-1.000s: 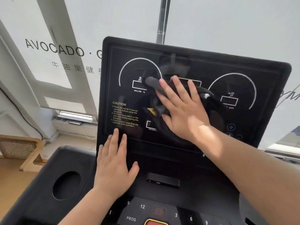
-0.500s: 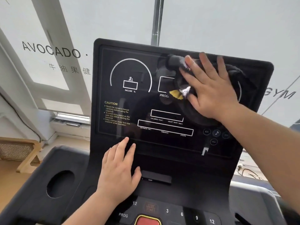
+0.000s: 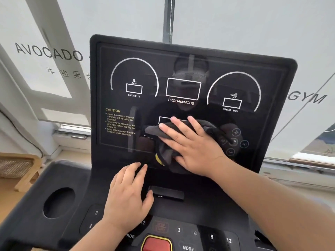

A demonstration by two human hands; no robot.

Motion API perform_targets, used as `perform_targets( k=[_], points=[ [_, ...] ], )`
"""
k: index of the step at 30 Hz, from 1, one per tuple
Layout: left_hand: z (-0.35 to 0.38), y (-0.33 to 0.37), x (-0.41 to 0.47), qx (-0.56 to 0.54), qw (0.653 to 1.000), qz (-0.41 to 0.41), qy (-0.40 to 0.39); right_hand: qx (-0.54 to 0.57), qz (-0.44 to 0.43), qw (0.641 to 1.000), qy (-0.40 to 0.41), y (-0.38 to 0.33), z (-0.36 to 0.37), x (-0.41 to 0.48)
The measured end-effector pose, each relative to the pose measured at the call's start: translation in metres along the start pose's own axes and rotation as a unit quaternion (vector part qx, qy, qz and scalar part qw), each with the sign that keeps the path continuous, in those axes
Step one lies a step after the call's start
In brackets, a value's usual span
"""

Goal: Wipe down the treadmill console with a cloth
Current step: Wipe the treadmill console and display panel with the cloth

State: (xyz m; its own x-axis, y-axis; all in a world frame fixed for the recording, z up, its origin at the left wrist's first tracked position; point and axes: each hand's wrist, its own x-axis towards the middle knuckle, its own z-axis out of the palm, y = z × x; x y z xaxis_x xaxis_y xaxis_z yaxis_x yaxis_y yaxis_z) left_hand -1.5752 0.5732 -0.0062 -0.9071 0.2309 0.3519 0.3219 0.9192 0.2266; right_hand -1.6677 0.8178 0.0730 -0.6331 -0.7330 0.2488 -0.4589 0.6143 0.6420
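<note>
1. I'm seeing the cloth [image 3: 164,140], a dark grey rag with a yellow-edged corner, lying flat against the lower middle of the treadmill console [image 3: 184,51] screen, where half a second ago it was up at the far right by the speed dial.
2. My right hand [image 3: 192,147] is pressing down on it with the palm and spread fingers, not pinching it; the cloth is bunching out to the left of the fingertips and hanging below the heel of the hand towards the screen's near edge.
3. That sweep from the far right down to the near centre is telling me the upper displays are likely done; the PROGAM/MODE box and both dials are standing uncovered now.
4. My left hand [image 3: 126,194] is resting open and empty on the near ledge below the screen, fingertips touching the bottom edge, seemingly bracing. It is sitting much where it was, well apart from the cloth hand.
5. I'm judging the left side, with the caution text [image 3: 120,122], and the round control icons [image 3: 233,142] just right of the cloth as still to cover.
6. Nearer still, the number keys and the red stop button [image 3: 156,244] are awaiting a pass, which needs a light touch.
</note>
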Motion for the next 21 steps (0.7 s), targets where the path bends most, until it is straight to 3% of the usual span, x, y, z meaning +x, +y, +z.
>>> perform_targets(
  k=[3, 5, 11, 16, 21],
  points=[
    [-0.003, 0.004, 0.003, 0.008, 1.000, 0.018, 0.004, -0.015, -0.058, 0.998, -0.003, 0.020, 0.006, -0.031],
    [-0.006, 0.006, 0.008, 0.015, 1.000, 0.027, 0.000, -0.012, -0.043, 0.999, 0.013, 0.049, 0.004, -0.045],
    [-0.014, 0.013, 0.021, 0.036, 0.999, 0.013, -0.039, 0.027, 0.171, 0.983, 0.062, 0.151, -0.033, -0.017],
    [-0.008, 0.023, 0.017, 0.025, 0.999, 0.002, -0.046, 0.060, 0.334, 0.938, 0.076, 0.134, -0.042, 0.022],
    [0.001, 0.028, 0.012, 0.013, 0.999, 0.028, -0.036, 0.057, 0.191, 0.977, 0.071, 0.056, -0.018, 0.011]
  ],
)
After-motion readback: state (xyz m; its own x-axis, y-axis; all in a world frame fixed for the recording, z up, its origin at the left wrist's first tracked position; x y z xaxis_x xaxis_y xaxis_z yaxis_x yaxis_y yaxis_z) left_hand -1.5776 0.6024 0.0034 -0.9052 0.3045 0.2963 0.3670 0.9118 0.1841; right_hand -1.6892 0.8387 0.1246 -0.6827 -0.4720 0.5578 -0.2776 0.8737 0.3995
